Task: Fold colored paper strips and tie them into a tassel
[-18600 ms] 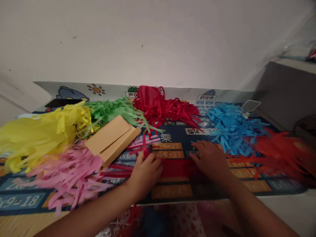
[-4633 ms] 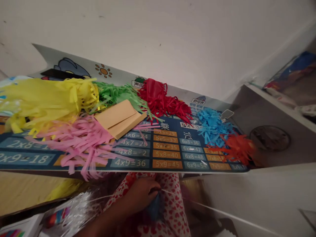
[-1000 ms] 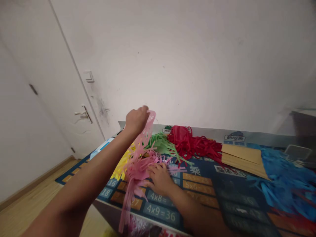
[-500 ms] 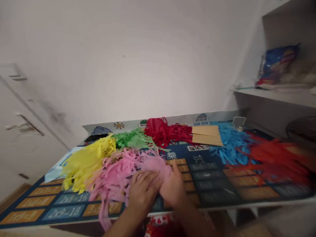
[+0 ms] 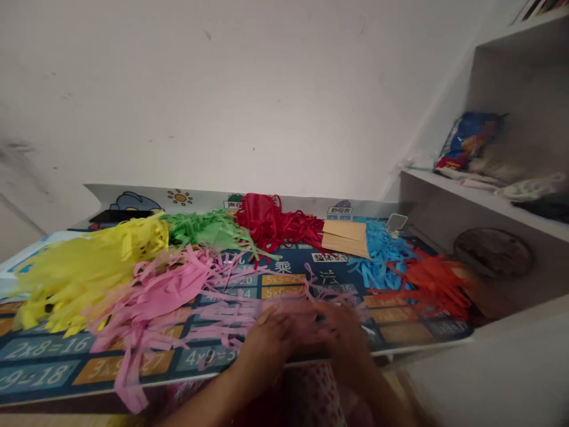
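Pink strips lie crosswise under both hands.

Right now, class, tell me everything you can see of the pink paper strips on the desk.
The pink paper strips are thin, flat, soft-looking paper cut into long ribbons, lying in a loose tangled heap on the printed mat. Some ends droop over the near edge. The heap lies against the yellow strips at its left. Both hands, left hand and right hand, rest on a spread of the strips; blur hides the grip.
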A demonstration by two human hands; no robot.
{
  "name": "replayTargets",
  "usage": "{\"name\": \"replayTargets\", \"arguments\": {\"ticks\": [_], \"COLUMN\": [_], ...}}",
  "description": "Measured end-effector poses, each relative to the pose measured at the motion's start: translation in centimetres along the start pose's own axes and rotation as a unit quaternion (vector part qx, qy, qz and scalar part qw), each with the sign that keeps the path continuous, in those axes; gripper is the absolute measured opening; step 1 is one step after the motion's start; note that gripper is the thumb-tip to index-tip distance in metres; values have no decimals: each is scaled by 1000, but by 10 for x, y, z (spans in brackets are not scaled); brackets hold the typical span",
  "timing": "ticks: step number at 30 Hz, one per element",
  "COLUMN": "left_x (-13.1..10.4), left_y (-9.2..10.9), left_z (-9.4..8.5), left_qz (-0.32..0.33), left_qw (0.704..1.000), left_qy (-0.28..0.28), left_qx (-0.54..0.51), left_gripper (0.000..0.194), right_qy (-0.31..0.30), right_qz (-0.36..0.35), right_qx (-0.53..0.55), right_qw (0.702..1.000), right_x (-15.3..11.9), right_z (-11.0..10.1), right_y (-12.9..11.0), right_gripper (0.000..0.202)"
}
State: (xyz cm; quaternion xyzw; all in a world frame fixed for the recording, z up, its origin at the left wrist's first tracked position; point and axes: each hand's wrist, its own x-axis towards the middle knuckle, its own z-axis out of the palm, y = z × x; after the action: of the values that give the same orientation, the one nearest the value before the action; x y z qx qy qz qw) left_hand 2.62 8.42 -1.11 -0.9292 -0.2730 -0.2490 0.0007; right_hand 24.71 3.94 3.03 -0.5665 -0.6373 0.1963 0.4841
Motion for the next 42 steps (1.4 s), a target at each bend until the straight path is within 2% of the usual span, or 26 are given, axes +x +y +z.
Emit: {"name": "replayTargets", "arguments": {"ticks": [1,2,3,6,7,8,9,11,12,14,18,21,23,25,28,35,42], "left_x": [-2,-4,-6,-10,-9,-8,-7,-7,-8,-15,-30,-23,-11,2,13,16,19], "left_y": [-1,-2,-4,-7,-7,-6,-4,-2,-1,-4,-24,-38,-42,-42,-41,-45,-46], "left_z": [1,2,2,4,3,2,1,-5,-8,-17,-41,-57,-61,-61,-56,-49,-48], "left_qz": [1,2,4,7,5,-1,-8,-27,-42,-71,-119,-195,-253,-294,-314,-309,-323], "left_qw": [1000,1000,1000,1000,1000,999,998,996,995,993,988,974,961,950,941,936,932], "left_qy": [1,2,-2,-19,-20,-22,-25,-35,-44,-58,-65,-62,-73,-93,-125,-161,-162], "left_qx": [4,6,6,-10,-20,-34,-49,-75,-79,-70,-72,-93,-85,-46,14,45,25], "left_gripper": [21,22,22,16,16,18,21,27,31,35,32,25,19,21,37,30,26], "right_qy": [-80,-124,-116,64,65,18,-58,-189,-215,-215,-208,-246,-265,-266,-269,-275,-267], "right_qz": [-58,-98,-108,-68,-91,-129,-168,-197,-184,-152,-90,-18,3,5,18,44,27], "right_qx": [-72,-147,-218,-344,-348,-336,-309,-249,-232,-216,-182,-199,-220,-236,-259,-279,-307], "right_qw": [992,976,963,934,931,933,934,929,930,940,957,949,939,935,928,919,913], "right_x": [0,1,4,11,10,7,3,-4,-6,-4,17,39,52,64,76,77,75], "right_z": [11,18,20,10,8,8,11,24,32,43,43,39,41,46,54,60,61], "right_y": [-1,0,2,11,12,12,10,7,7,8,13,11,9,7,7,12,14], "right_gripper": [36,34,32,34,39,45,49,48,46,37,23,29,32,28,20,19,17]}}
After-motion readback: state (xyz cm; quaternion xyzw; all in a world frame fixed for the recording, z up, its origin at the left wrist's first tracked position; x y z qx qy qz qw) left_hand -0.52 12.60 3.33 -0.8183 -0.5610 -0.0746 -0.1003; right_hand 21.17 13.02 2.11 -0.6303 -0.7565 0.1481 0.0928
